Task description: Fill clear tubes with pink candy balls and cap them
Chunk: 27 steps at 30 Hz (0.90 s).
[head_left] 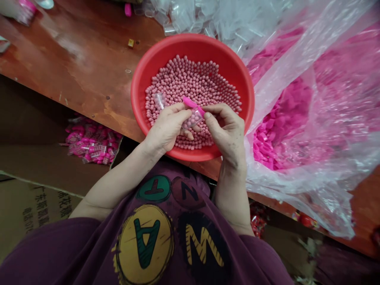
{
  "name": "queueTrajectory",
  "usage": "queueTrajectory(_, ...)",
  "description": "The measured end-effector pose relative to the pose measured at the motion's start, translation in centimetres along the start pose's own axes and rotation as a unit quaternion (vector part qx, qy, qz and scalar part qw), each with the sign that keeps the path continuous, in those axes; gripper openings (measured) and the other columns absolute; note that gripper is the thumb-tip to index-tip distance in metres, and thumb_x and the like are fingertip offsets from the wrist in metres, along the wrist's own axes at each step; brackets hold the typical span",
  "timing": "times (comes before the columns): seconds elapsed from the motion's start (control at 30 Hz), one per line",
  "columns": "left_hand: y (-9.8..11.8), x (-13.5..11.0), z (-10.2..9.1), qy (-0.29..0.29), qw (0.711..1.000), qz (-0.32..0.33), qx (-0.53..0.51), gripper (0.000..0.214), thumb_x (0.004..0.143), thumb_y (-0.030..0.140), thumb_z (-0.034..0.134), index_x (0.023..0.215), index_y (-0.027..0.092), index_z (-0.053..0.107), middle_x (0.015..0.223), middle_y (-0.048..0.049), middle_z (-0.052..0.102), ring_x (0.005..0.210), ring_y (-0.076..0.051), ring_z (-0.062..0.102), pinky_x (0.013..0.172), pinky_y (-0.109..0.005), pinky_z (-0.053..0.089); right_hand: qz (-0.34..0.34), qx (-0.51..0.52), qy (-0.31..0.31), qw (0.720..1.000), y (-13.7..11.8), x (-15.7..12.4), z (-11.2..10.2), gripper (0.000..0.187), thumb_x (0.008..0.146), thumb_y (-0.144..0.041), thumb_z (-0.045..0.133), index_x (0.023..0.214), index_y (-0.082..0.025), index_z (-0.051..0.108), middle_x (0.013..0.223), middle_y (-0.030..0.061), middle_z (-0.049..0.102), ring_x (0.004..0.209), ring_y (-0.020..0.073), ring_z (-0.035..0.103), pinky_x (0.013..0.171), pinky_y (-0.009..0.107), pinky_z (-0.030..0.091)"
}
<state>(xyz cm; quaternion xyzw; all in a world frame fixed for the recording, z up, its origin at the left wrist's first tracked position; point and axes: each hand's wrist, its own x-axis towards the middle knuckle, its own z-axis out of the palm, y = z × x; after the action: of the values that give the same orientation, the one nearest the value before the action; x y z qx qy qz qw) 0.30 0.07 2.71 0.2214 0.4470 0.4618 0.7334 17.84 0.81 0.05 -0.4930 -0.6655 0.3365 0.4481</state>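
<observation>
Over a red basin [137,99] of small pink balls [190,79], my left hand [166,128] is closed around a small clear plastic tube [194,117] with pink balls inside. My right hand [227,126] pinches a bright pink plastic cap [190,102] at the tube's mouth. The cap touches the tube; whether it is fully seated I cannot tell. Fingers of my left hand show below the tube. Another clear tube [159,101] lies on the balls, left of my hands.
Clear empty tubes [190,16] are heaped behind the basin. A plastic bag [282,91] of pink caps [268,134] stands to the right. Below the wooden table [89,79], a cardboard box [38,158] at left holds filled, capped tubes [93,140]. A small yellow piece [131,43] lies on the table.
</observation>
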Motion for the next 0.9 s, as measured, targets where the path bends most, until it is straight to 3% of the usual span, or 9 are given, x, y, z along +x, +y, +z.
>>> queueTrajectory(0.17, 0.2, 0.0, 0.1, 0.01, 1.0, 0.002, -0.018, 0.009, 0.096, 0.012, 0.066, 0.102, 0.017, 0.07, 0.083, -0.0003, 0.07, 0.064, -0.012, 0.069, 0.049, -0.019, 0.047, -0.04, -0.026, -0.003, 0.999, 0.5, 0.1, -0.1, 0.012, 0.105, -0.032, 0.072, 0.11, -0.029, 0.082, 0.108, 0.0024, 0.081, 0.101, 0.0214, 0.075, 0.095, 0.04, 0.064)
queueTrajectory(0.43, 0.5, 0.1, 0.2, 0.028, 0.999, -0.013, -0.039, 0.023, 0.095, 0.011, 0.069, 0.117, 0.018, 0.071, 0.094, -0.0023, 0.073, 0.074, -0.013, 0.068, 0.059, -0.022, 0.05, -0.109, -0.19, 0.085, 0.972, 1.3, -0.2, 0.7, 0.021, 0.106, -0.025, 0.064, 0.117, -0.03, 0.081, 0.114, 0.0064, 0.078, 0.111, 0.0265, 0.074, 0.102, 0.05, 0.062)
queueTrajectory(0.53, 0.3, 0.2, 0.1, 0.031, 0.999, -0.011, -0.04, 0.028, 0.093, 0.01, 0.072, 0.119, 0.019, 0.069, 0.093, -0.001, 0.071, 0.076, -0.013, 0.068, 0.062, -0.022, 0.051, -0.092, -0.135, 0.088, 0.983, 1.4, -0.1, 0.4, 0.018, 0.106, -0.027, 0.067, 0.115, -0.03, 0.082, 0.111, 0.005, 0.08, 0.107, 0.0246, 0.075, 0.097, 0.045, 0.063)
queueTrajectory(0.67, 0.3, 0.2, 0.1, -0.002, 0.999, 0.002, -0.032, 0.021, 0.087, 0.008, 0.07, 0.105, 0.018, 0.07, 0.087, 0.0001, 0.068, 0.072, -0.011, 0.062, 0.059, -0.021, 0.049, -0.042, -0.024, 0.033, 0.998, 1.1, 0.1, 0.0, 0.012, 0.106, -0.034, 0.073, 0.112, -0.031, 0.083, 0.109, 0.0016, 0.083, 0.102, 0.0217, 0.076, 0.092, 0.04, 0.063)
queueTrajectory(0.9, 0.3, -0.1, 0.3, 0.0, 1.0, 0.021, -0.019, 0.022, 0.083, 0.006, 0.07, 0.097, 0.02, 0.06, 0.079, 0.0025, 0.063, 0.067, -0.01, 0.056, 0.056, -0.02, 0.041, -0.004, 0.026, -0.018, 0.999, 0.5, 0.1, -0.3, 0.015, 0.105, -0.042, 0.079, 0.11, -0.029, 0.085, 0.108, 0.0011, 0.083, 0.102, 0.0208, 0.076, 0.094, 0.039, 0.062)
